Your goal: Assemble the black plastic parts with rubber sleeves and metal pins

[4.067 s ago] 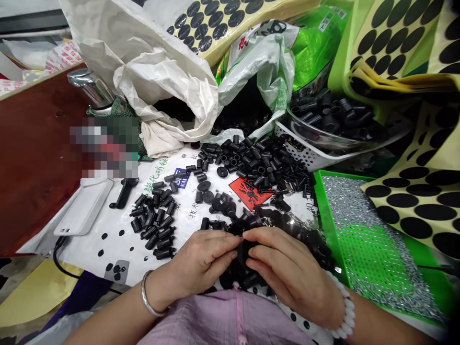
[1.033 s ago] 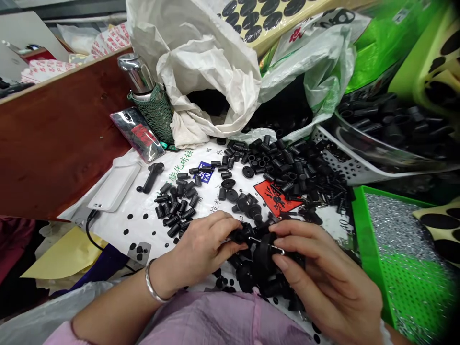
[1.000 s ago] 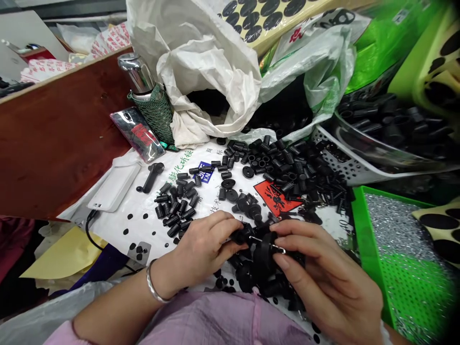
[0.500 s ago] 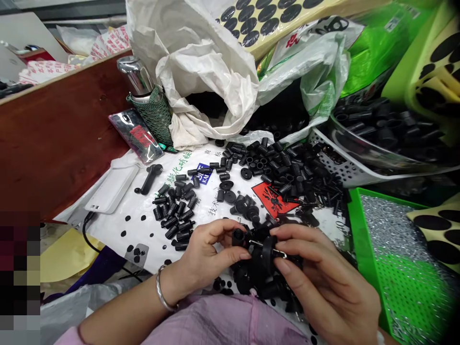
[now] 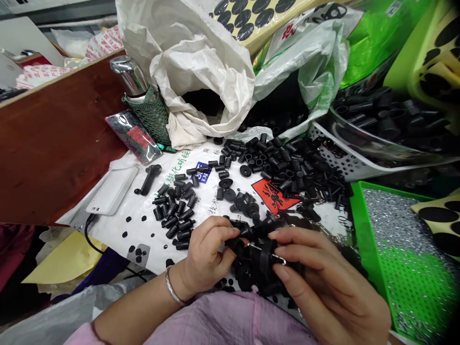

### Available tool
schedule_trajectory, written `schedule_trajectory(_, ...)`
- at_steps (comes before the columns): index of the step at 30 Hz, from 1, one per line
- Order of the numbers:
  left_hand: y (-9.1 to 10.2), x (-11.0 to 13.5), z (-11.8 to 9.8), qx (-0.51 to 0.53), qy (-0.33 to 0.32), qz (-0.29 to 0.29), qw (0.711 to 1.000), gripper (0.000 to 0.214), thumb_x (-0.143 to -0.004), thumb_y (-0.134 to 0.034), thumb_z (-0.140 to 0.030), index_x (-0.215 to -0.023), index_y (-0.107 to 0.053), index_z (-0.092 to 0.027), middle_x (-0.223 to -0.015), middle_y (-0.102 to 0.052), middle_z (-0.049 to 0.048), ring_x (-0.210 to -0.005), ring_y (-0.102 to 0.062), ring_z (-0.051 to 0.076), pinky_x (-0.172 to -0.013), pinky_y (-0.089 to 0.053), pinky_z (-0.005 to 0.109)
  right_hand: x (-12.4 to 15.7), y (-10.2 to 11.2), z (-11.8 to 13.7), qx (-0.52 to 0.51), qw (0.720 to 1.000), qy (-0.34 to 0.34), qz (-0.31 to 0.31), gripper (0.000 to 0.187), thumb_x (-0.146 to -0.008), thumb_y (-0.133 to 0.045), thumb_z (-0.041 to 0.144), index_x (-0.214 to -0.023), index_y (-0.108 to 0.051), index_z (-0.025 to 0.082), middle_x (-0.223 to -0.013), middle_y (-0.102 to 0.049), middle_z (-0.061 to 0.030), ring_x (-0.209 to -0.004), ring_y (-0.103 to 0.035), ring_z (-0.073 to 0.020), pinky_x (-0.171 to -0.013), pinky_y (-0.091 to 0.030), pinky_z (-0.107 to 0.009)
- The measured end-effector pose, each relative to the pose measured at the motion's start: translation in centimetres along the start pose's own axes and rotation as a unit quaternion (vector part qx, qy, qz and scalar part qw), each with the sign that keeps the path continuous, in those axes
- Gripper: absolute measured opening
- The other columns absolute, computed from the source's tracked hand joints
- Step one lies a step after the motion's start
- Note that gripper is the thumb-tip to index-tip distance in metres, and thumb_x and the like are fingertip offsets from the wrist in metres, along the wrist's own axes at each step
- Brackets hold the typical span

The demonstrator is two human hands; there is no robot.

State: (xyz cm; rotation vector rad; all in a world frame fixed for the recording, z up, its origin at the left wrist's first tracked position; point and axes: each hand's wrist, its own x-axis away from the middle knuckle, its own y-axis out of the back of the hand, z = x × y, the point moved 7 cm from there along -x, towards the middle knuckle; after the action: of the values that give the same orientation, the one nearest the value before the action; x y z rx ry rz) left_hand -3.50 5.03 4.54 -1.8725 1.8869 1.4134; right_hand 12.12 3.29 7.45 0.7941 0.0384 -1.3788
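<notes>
My left hand (image 5: 212, 251) is closed, pinching a short black plastic tube (image 5: 236, 245) between thumb and fingers. With my right hand (image 5: 323, 282) I grip a black round plastic part (image 5: 266, 258) that has a bent metal pin (image 5: 277, 260) running through it. The pin's far end points at the tube; whether they touch is hard to see. Under and behind both hands lies a dark heap of similar black parts (image 5: 247, 203). Separate small black cylinders (image 5: 178, 213) are scattered left of it.
A green tray of metal pins (image 5: 388, 215) stands at the right. Behind it sit a white perforated basket (image 5: 345, 163) and a clear bowl of black tubes (image 5: 388, 124). White sacks (image 5: 201, 67), a flask (image 5: 132, 79) and a phone (image 5: 134, 136) are at the back left.
My left hand has turned and moved slightly left and down, tipping the black tube. My right hand keeps its hold on the round part and has shifted slightly toward the lower right.
</notes>
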Motion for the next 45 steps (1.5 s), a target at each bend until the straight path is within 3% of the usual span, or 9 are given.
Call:
schedule_trajectory(10,-0.3,-0.4,-1.2,-0.008,-0.036,0.035,0.999,0.027,-0.072,-0.044,-0.001,-0.094,-0.054,-0.012,-0.082,-0.057,0.0077,-0.074,-0.056,0.015,-0.062,-0.051,0.025,0.1,-1.5,1.4,0.114,0.985,0.124,0.028,0.016,-0.076,-0.054,0.006,-0.091,-0.058,0.011,-0.1,-0.059,-0.0109,-0.094,-0.057,-0.0153,-0.081,-0.051,-0.026)
schedule_trajectory(14,-0.7,-0.6,-1.3,-0.018,-0.043,0.065,0.997,0.023,-0.077,-0.045,-0.005,-0.096,-0.056,-0.011,-0.083,-0.058,0.0087,-0.074,-0.056,0.015,-0.062,-0.051,0.025,0.1,-1.6,-0.1,0.051,0.996,0.062,0.036,0.018,-0.076,-0.054,0.006,-0.093,-0.056,0.013,-0.103,-0.056,-0.0101,-0.094,-0.057,-0.0139,-0.079,-0.051,-0.023)
schedule_trajectory(19,-1.9,-0.1,-0.3,-0.055,-0.018,0.142,0.988,0.029,-0.086,-0.049,-0.025,-0.112,-0.053,-0.012,-0.068,-0.057,0.0031,-0.056,-0.051,0.012,-0.052,-0.045,0.024,-0.2,-1.3,-2.1,-0.024,0.999,-0.01,0.024,0.02,-0.076,-0.055,0.007,-0.094,-0.056,0.016,-0.101,-0.057,-0.0086,-0.089,-0.06,-0.0152,-0.073,-0.053,-0.025)
schedule_trajectory(23,-2.2,-0.4,0.2,0.084,0.059,0.195,0.975,0.034,-0.087,-0.048,-0.025,-0.118,-0.049,-0.012,-0.076,-0.059,0.0057,-0.067,-0.055,0.014,-0.06,-0.048,0.025,-0.3,-0.7,-2.0,-0.008,1.0,0.015,0.011,0.024,-0.075,-0.055,0.004,-0.096,-0.056,0.016,-0.101,-0.057,-0.0093,-0.092,-0.058,-0.017,-0.074,-0.052,-0.028)
schedule_trajectory(26,-2.5,-0.4,1.1,0.219,0.178,0.221,0.934,0.028,-0.086,-0.049,-0.023,-0.112,-0.055,-0.015,-0.083,-0.061,0.0065,-0.068,-0.058,0.013,-0.062,-0.05,0.024,-0.3,-0.4,-2.0,0.006,1.0,0.018,0.025,0.025,-0.076,-0.054,0.005,-0.098,-0.055,0.017,-0.103,-0.056,-0.0101,-0.095,-0.057,-0.018,-0.076,-0.051,-0.03)
schedule_trajectory(29,-3.1,0.2,1.8,0.311,0.281,0.224,0.88,0.022,-0.084,-0.051,-0.022,-0.103,-0.059,-0.014,-0.08,-0.062,0.0055,-0.062,-0.058,0.011,-0.057,-0.051,0.021,-0.4,-0.5,-1.8,0.057,0.994,0.05,0.075,0.033,-0.079,-0.053,0.012,-0.111,-0.049,0.015,-0.11,-0.054,-0.0132,-0.104,-0.053,-0.0209,-0.083,-0.05,-0.034)
schedule_trajectory(32,-3.4,0.5,1.8,0.349,0.306,0.227,0.856,0.022,-0.083,-0.052,-0.022,-0.102,-0.06,-0.014,-0.073,-0.06,0.0034,-0.06,-0.057,0.01,-0.056,-0.05,0.019,-0.3,-0.9,-1.3,0.141,0.971,0.113,0.153,0.051,-0.081,-0.054,0.022,-0.127,-0.038,0.009,-0.121,-0.049,-0.0179,-0.114,-0.047,-0.0235,-0.088,-0.048,-0.035)
schedule_trajectory(38,-3.1,-0.3,0.3,0.356,0.245,0.28,0.857,0.021,-0.086,-0.047,-0.022,-0.097,-0.063,-0.014,-0.071,-0.056,0.0032,-0.054,-0.052,0.009,-0.05,-0.046,0.019,0.1,-0.4,-0.3,0.218,0.943,0.204,0.15,0.044,-0.082,-0.05,0.011,-0.126,-0.043,0.012,-0.105,-0.063,-0.0111,-0.097,-0.059,-0.0176,-0.082,-0.052,-0.03)
schedule_trajectory(45,-2.0,-1.5,-1.0,0.212,0.091,0.286,0.93,0.022,-0.086,-0.045,-0.018,-0.102,-0.06,-0.01,-0.072,-0.057,0.0069,-0.064,-0.051,0.015,-0.06,-0.045,0.025,-0.4,-0.6,-0.1,0.211,0.954,0.179,0.12,0.033,-0.083,-0.053,0.035,-0.108,-0.051,0.014,-0.08,-0.068,-0.0075,-0.073,-0.064,-0.0169,-0.061,-0.055,-0.026)
